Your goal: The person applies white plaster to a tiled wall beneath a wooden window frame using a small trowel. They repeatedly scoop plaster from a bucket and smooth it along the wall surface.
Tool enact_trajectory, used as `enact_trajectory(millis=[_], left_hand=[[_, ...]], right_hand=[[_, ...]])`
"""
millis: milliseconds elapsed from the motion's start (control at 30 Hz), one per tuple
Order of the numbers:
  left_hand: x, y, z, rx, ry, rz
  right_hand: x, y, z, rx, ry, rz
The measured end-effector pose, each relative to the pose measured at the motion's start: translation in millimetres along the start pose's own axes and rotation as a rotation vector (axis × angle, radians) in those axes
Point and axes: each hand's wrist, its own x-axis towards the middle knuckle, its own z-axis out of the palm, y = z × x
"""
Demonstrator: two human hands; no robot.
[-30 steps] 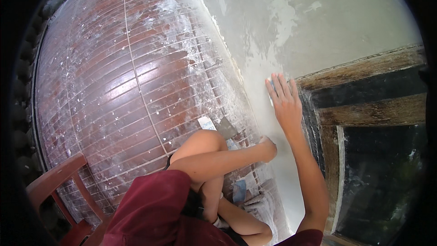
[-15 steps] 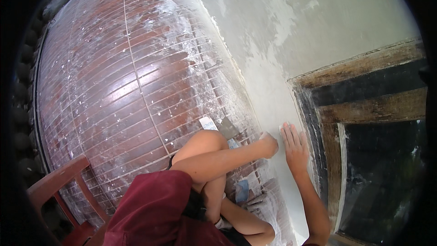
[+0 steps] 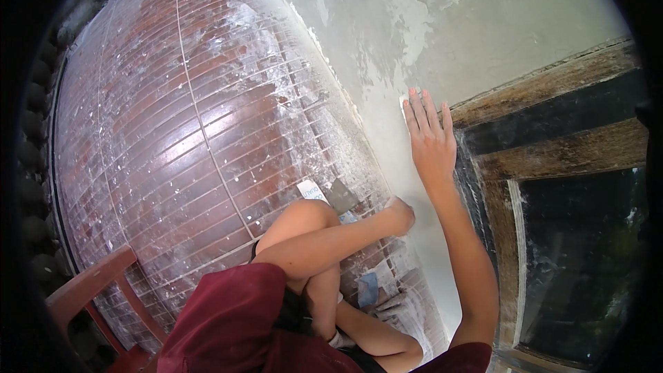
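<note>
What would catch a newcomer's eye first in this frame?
First, the right hand, pressed flat with fingers spread high on the pale grey plastered wall, just left of a weathered dark wooden frame. Lower down, the left hand touches the wall's base, its forearm crossing a bent knee. To the left spreads the red brick-tiled floor, spattered white, with a red wooden chair at the lower left corner.
</note>
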Motion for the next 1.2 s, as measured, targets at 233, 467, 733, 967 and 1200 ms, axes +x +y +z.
enact_trajectory(millis=[233, 467, 733, 967, 1200], left_hand=[[8.9, 1.6, 3.0, -0.033, -0.027, 0.013], [10.0, 6.1, 1.8, -0.020, -0.065, 0.028], [3.0, -2.6, 17.0, 0.029, 0.178, 0.068], [9.3, 0.5, 6.6, -0.051, -0.017, 0.045], [14.0, 5.3, 5.5, -0.045, -0.028, 0.038]], right_hand=[[-42.9, -11.5, 3.3, 0.019, -0.099, -0.055], [-46.5, -7.4, 1.1, 0.024, -0.152, -0.139], [48.2, 5.9, -0.9, -0.049, 0.099, 0.032], [6.5, -20.7, 32.7, -0.123, -0.351, -0.405], [1.2, -26.0, 38.1, -0.205, -0.389, -0.454]])
